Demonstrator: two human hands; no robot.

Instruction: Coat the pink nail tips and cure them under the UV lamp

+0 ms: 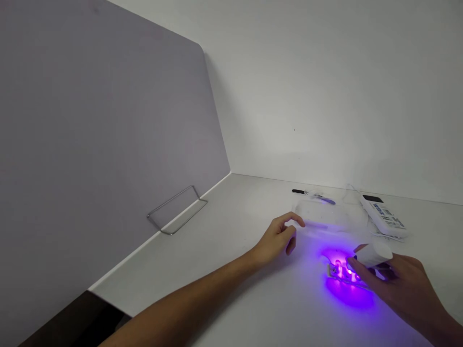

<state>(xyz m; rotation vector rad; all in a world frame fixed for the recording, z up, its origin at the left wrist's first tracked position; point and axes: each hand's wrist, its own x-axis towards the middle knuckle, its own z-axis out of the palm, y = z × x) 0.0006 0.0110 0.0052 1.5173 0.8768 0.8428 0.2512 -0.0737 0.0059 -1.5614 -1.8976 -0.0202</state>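
My right hand (407,279) grips a white cylindrical UV lamp (376,254) close above the table. Violet light glows from beneath it onto a small strip-like holder (332,271) with bright pink spots, partly hidden by the lamp and my fingers. Whether the lamp touches the holder, I cannot tell. To the left, my left hand (277,241) has nothing visible in it; its index finger stretches out and the others curl loosely. That fingertip is nearest to a clear plastic tray or sheet (314,212), whose edges are faint.
Behind the plastic lie a thin black-handled tool (298,192) and a grey-violet slim piece (327,200). A white device with printed labels (385,217) and a cable stands at the right. A wire stand (177,212) leans by the left grey panel (119,120).
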